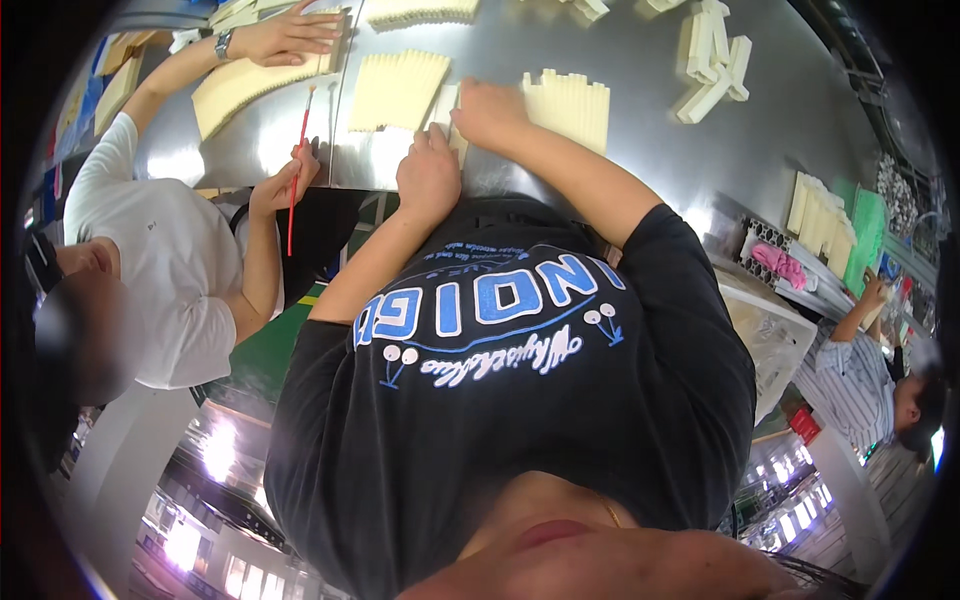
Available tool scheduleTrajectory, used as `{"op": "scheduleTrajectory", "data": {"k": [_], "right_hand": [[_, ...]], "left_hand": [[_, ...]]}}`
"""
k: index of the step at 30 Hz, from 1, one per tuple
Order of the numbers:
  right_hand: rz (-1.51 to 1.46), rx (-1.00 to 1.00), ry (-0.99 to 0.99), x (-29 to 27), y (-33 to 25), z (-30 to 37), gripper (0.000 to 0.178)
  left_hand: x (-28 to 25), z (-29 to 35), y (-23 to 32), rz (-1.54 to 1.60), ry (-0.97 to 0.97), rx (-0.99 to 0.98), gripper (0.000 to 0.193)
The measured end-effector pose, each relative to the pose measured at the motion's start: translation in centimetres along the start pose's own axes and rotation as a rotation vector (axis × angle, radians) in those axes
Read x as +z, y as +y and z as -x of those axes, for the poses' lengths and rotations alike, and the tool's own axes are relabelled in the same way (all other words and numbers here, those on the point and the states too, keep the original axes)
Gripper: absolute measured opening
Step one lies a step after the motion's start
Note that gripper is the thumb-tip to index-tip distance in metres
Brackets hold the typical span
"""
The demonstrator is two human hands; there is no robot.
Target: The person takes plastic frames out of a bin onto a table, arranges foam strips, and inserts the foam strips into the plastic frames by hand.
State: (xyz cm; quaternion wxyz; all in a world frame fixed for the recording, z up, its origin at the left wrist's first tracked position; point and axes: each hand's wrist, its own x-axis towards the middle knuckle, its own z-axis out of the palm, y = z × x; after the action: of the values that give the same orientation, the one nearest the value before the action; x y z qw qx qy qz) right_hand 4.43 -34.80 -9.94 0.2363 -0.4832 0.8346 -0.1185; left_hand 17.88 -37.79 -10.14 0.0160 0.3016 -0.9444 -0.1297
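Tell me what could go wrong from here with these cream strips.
The right forearm passes beside or over the uneven-topped row of strips, so it might knock them askew. The left hand sits close to the fanned group of strips and could nudge its edge.

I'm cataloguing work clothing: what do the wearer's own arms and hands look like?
The left hand and right hand are ungloved, with nothing visible around either wrist. The forearms are bare, up to short, loose black sleeves.
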Motion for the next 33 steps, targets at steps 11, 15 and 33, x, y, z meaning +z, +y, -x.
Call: {"op": "scheduleTrajectory", "data": {"k": [11, 15, 33], "right_hand": [[-0.094, 0.220, -0.085, 0.3, -0.5, -0.6, 0.030], [-0.111, 0.216, -0.033, 0.7, 0.1, -0.8, 0.030], [-0.697, 0.273, -0.025, 1.2, 3.2, -1.4, 0.038]], "left_hand": [[1.3, -0.7, -0.2, 0.191, -0.097, -0.182, 0.040], [1.3, -0.8, -0.2, 0.194, -0.102, -0.221, 0.040], [1.7, -1.2, -0.4, 0.402, -0.151, -0.140, 0.026]]}}
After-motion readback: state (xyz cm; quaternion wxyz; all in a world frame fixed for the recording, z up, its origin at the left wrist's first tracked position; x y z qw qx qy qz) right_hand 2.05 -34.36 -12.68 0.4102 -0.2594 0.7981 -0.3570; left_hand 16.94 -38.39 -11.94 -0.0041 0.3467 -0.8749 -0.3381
